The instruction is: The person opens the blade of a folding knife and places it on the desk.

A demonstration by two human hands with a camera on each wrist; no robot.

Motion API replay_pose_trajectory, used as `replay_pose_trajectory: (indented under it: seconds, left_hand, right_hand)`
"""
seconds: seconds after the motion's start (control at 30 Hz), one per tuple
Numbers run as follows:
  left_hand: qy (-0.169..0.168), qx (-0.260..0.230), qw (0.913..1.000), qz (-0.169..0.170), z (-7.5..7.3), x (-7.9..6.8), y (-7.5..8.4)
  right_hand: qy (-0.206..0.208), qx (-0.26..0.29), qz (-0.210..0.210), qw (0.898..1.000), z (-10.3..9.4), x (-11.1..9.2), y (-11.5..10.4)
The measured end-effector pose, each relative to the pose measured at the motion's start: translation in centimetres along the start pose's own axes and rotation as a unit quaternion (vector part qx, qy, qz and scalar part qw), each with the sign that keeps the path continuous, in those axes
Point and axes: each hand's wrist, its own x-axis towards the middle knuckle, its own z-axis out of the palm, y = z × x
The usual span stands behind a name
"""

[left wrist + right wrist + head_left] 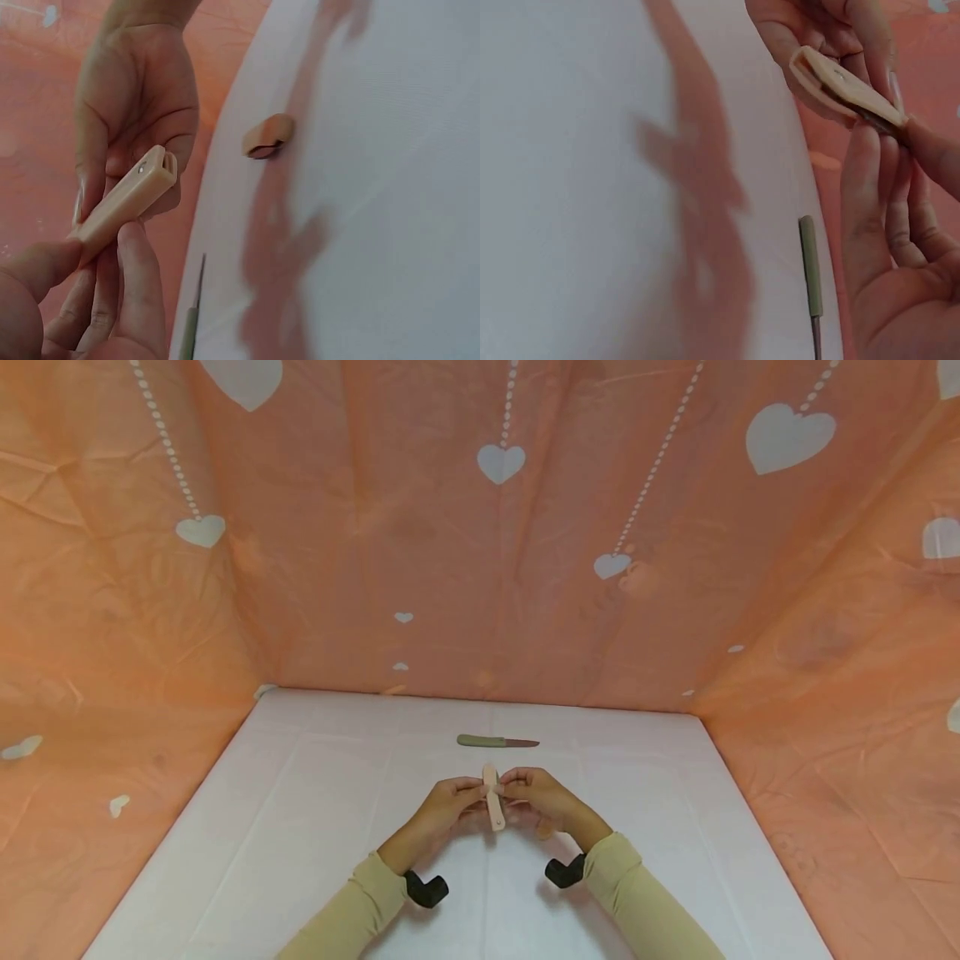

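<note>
A beige folding knife [493, 802] is held between both hands, raised above the white table. My left hand [442, 810] pinches its handle from the left with thumb and fingers. From the other side my right hand [551, 797] pinches it too, thumb and fingertips along the slotted edge. In the right wrist view a dark strip shows inside the slot of the beige folding knife [855, 90], and a rivet marks one end. Beyond the hands lies a knife [483, 741] with a green handle, its dark blade pointing right.
A small tan piece with a dark gap [268, 136] rests on the table under the right hand. The white tabletop [315, 827] meets orange sheeting with white hearts [420, 543] at the back and sides. Each wrist wears a black camera mount [427, 890].
</note>
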Motion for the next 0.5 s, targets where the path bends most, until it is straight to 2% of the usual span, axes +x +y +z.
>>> replay_pose_trajectory:
  seconds: [0.23,0.5]
  left_hand:
    - [-0.017,-0.009,0.9998,0.0,-0.21,0.01,0.94]
    - [-0.023,-0.03,0.9993,0.002,-0.35,-0.16,0.89]
  right_hand:
    - [0.004,0.02,0.0,1.0,0.27,-0.2,-0.7]
    - [0.022,0.02,-0.01,1.0,0.39,-0.05,-0.21]
